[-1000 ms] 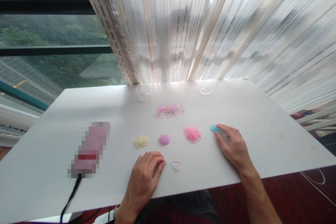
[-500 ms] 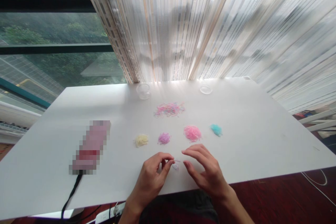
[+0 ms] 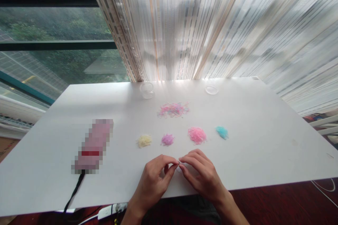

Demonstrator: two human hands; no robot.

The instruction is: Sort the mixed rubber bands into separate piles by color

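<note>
Fingers of your left hand (image 3: 156, 175): thumb and index closed to a pinch, apparently on one tiny strand (image 3: 179, 163). Fingers of your right hand (image 3: 205, 175): thumb and index almost together; you cannot tell whether they grip it too. Strand: between your two sets of fingertips, neither hand clearly nearer; long axis too small to read. Loose bits (image 3: 179, 169): on the table (image 3: 258, 147), just below your fingertips, partly hidden. Beyond your hands, left to right: yellow pile (image 3: 144, 141), purple pile (image 3: 168, 140), pink pile (image 3: 197, 135), blue pile (image 3: 222, 132); farther back, mixed pile (image 3: 173, 109)
</note>
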